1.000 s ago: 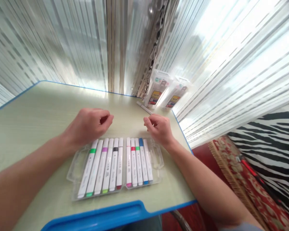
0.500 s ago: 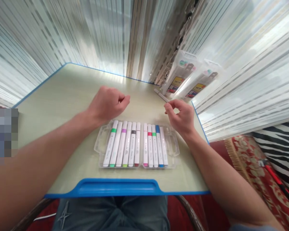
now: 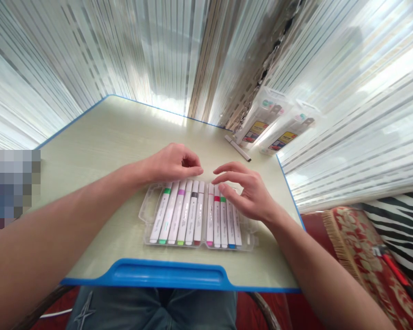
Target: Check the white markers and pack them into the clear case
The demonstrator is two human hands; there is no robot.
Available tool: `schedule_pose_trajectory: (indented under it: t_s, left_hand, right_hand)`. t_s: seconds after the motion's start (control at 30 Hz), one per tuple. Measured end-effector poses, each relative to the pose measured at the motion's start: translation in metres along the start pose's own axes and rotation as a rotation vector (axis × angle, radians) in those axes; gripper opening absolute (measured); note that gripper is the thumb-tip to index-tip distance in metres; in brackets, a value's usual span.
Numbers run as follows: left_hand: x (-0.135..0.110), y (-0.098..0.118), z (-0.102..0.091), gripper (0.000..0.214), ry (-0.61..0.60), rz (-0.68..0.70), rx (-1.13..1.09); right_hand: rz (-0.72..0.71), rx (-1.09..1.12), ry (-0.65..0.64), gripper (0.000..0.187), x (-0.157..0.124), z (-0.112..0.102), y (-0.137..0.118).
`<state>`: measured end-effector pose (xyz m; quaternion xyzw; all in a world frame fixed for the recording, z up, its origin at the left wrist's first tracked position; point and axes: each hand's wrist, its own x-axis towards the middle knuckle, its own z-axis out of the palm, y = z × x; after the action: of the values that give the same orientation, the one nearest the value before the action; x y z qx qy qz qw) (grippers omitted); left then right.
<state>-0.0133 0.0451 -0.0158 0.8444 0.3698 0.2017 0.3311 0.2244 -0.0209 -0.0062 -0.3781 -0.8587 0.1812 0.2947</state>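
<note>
A clear plastic marker case [image 3: 145, 211] lies open on the desk, with several white markers [image 3: 184, 220] side by side in its two halves. Coloured bands and end caps mark them, among them green, purple, black, red and blue. Just behind the case's left half, my left hand [image 3: 179, 162] has its fingers curled in towards the thumb, and nothing shows in it. Over the upper part of the right half hovers my right hand [image 3: 246, 190], its fingers apart and holding nothing. It covers the tops of some markers there; whether it touches them, I cannot tell.
A loose marker [image 3: 239, 148] with a dark end lies at the back right. Beside it two clear cases [image 3: 254, 130] with yellow labels stand upright against the curtain [image 3: 151, 50]. A blue tray ledge [image 3: 168, 273] runs along the desk's [image 3: 106, 137] front edge.
Both hands have moved inward, closer together above the case. My right hand has opened its fingers and uncovered the loose marker. The view has shifted slightly.
</note>
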Motion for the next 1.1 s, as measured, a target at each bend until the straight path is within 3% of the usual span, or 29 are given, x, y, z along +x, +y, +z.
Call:
schedule_pose_trajectory:
  t_s: [0.1, 0.4, 0.8, 1.1]
  left_hand:
    - [-0.001, 0.001, 0.003, 0.027, -0.054, 0.019, 0.017]
    - [0.001, -0.002, 0.007, 0.026, -0.047, 0.022, 0.036]
    - [0.000, 0.002, 0.010, 0.025, -0.025, 0.029, 0.090]
    - [0.001, 0.002, 0.011, 0.027, -0.018, 0.017, 0.167]
  right_hand:
    - [-0.014, -0.052, -0.057, 0.017, -0.001, 0.002, 0.000]
    - [0.025, -0.058, -0.115, 0.019, 0.000, 0.004, 0.007]
    - [0.164, -0.028, -0.032, 0.015, 0.000, 0.007, 0.010]
    - [0.182, -0.001, -0.019, 0.021, 0.001, 0.008, 0.008]
